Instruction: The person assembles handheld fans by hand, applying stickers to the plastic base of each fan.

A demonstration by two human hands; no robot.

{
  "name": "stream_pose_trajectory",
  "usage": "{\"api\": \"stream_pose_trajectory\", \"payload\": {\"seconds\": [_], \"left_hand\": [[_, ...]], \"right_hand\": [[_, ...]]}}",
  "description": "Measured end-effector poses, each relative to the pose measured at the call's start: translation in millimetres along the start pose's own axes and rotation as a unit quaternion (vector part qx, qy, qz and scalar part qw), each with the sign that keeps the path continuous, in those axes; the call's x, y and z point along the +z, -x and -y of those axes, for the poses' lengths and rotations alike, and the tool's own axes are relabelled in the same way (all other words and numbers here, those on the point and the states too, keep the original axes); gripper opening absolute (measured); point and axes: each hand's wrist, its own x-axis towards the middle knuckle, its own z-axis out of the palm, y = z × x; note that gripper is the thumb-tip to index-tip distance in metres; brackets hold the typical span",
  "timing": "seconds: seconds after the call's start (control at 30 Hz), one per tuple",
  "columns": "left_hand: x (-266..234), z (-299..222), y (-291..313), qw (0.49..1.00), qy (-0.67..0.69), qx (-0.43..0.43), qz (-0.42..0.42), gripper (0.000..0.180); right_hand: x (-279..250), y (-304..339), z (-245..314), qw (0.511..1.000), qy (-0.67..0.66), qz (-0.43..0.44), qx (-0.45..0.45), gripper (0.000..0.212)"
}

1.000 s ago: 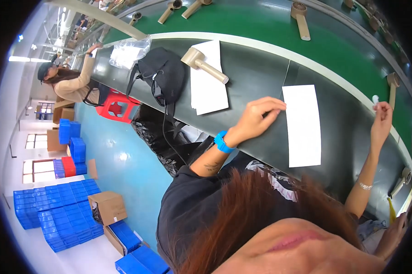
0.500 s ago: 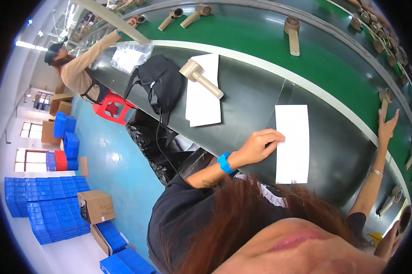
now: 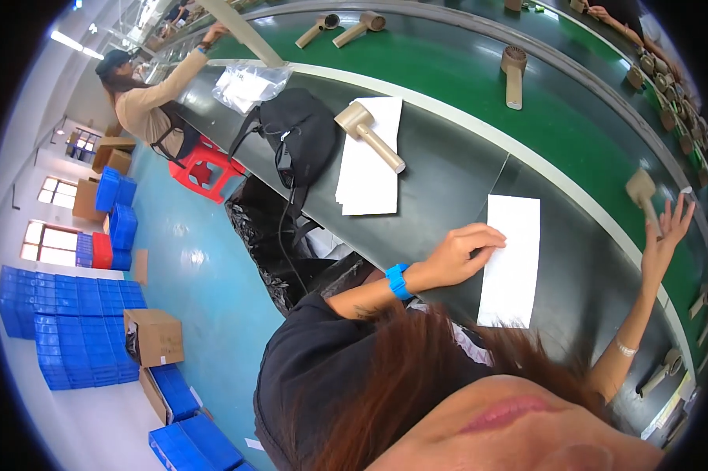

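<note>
My left hand [image 3: 467, 253], with a blue band on its wrist, has thumb and fingers pinched at the left edge of a white paper sheet [image 3: 512, 263] on the dark table. Out over the green belt, my right hand [image 3: 664, 239] has its thumb and a fingertip at the handle end of a beige handheld fan [image 3: 642, 188], the other fingers spread. That fan is tilted and a little blurred, its round head toward the far side. Another beige handheld fan [image 3: 373, 141] lies across a stack of white paper [image 3: 369, 184] to the left.
A black backpack [image 3: 303, 141] and a clear plastic bag [image 3: 248, 85] lie left on the table. Several fans, one fan [image 3: 514, 77] among them, lie on the green belt [image 3: 456, 71]. A co-worker [image 3: 146, 106] stands far left by a red stool [image 3: 205, 169]. Blue crates [image 3: 79, 330] are stacked on the floor.
The fan at my right hand has turned, its grille no longer facing me, and shifted slightly left. My left hand stays at the sheet's edge. The whole view has shifted a little.
</note>
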Motion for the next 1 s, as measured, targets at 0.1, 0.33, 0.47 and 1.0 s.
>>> {"api": "stream_pose_trajectory", "payload": {"seconds": [0.1, 0.33, 0.47, 1.0], "left_hand": [[2, -39, -23, 0.997, 0.054, 0.048, -0.022, 0.029], [25, -64, -44, 0.995, 0.026, 0.096, -0.002, 0.047], [8, -61, -39, 0.992, 0.072, 0.103, -0.030, 0.042], [-13, -39, -29, 0.994, 0.077, 0.073, 0.000, 0.038]], "right_hand": [[24, 28, 78, 0.994, -0.095, 0.059, 0.004, 0.082], [64, 83, 163, 0.960, -0.212, 0.163, -0.079, 0.090], [63, 85, 174, 0.952, -0.247, 0.147, -0.108, 0.081], [50, 119, 153, 0.984, -0.160, 0.071, 0.034, 0.009]]}}
